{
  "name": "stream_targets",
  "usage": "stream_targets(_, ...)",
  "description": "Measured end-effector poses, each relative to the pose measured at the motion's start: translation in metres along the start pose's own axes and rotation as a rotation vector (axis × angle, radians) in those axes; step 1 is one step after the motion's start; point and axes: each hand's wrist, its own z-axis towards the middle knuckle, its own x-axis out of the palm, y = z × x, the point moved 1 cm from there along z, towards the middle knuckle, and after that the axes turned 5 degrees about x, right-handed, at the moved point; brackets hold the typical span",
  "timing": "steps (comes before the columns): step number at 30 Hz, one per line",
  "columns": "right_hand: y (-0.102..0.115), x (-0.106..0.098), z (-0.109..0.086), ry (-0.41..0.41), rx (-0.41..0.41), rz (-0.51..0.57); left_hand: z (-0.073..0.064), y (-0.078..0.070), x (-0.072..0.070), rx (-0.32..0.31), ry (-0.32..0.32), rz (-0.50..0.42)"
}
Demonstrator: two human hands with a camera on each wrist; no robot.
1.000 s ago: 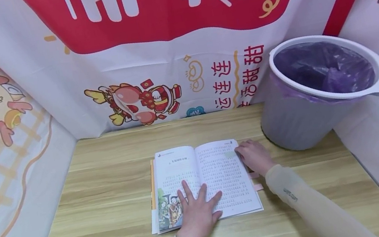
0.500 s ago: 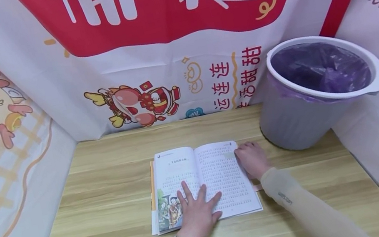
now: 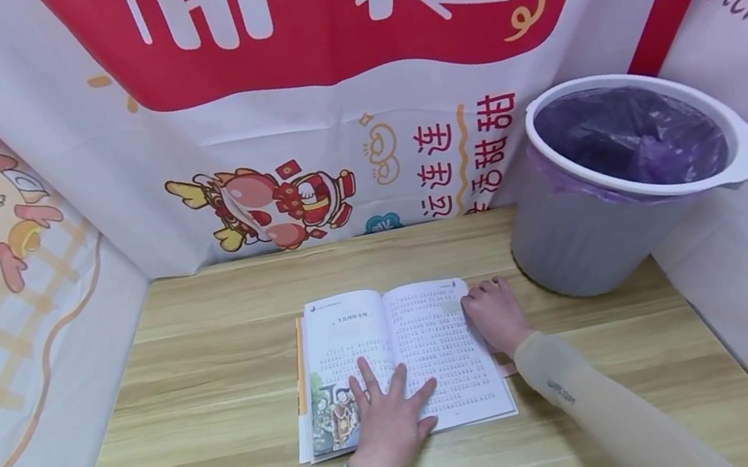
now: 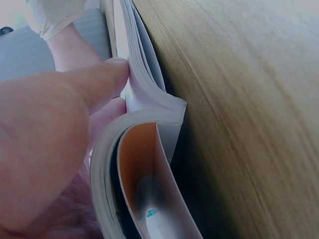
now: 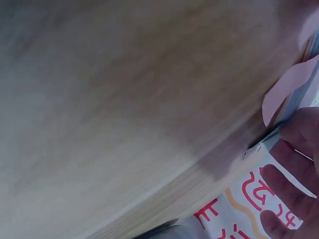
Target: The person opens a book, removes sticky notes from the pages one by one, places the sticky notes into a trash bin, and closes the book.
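Observation:
An open book [image 3: 432, 348] with printed text and a coloured picture lies on the wooden table. My left hand [image 3: 391, 422] rests on its lower middle with fingers spread, pressing the pages around the fold. In the left wrist view the thumb [image 4: 107, 79] lies against the page by the curved spine. At the book's upper right edge my right hand [image 3: 497, 314] pinches a pale green sticky note [image 3: 453, 305] between thumb and index finger. The other fingers [image 5: 289, 189] are loosely bent. Pink sticky notes [image 5: 286, 89] stick out from the same edge, partly covered by the hand in the head view.
A grey trash can [image 3: 587, 229] with a purple bag liner [image 3: 675, 151] stands at the table's back right. Printed cloth [image 3: 324, 33] hangs behind the table [image 3: 212, 421] and along both sides. The book's orange cover edge [image 3: 301, 371] shows at left.
The right hand has shifted very slightly left and down along the book's edge, covering more of the pink sticky notes. My left hand stays in place. The head view has moved slightly.

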Motion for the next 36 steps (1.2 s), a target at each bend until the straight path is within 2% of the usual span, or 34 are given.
stream_targets(7, 0.001, -0.004, 0.001, 0.014, -0.007, -0.009, -0.002, 0.001, 0.001, -0.005, 0.004, -0.01)
stream_targets(18, -0.005, -0.007, 0.001, 0.086, -0.037, -0.063, -0.001, 0.003, 0.003, -0.009, 0.022, -0.022)
stream_targets(21, -0.007, -0.006, 0.004, 0.055, 0.011, 0.002, -0.001, 0.003, 0.002, -0.008, 0.021, -0.025)
stream_targets(27, -0.013, -0.004, 0.006, -0.079, 0.164, 0.29, -0.001, 0.003, 0.001, -0.011, 0.029, -0.032)
stream_targets(30, -0.015, -0.005, 0.002, -0.099, 0.244, 0.397, -0.002, 0.003, 0.001, -0.002, 0.022, -0.032)
stream_targets(33, -0.014, -0.007, -0.002, -0.102, 0.302, 0.449, -0.002, 0.002, 0.002, 0.003, 0.01, -0.032)
stream_targets(36, -0.013, -0.01, -0.004, -0.123, 0.326, 0.481, -0.002, 0.003, 0.002, -0.004, 0.01, -0.028)
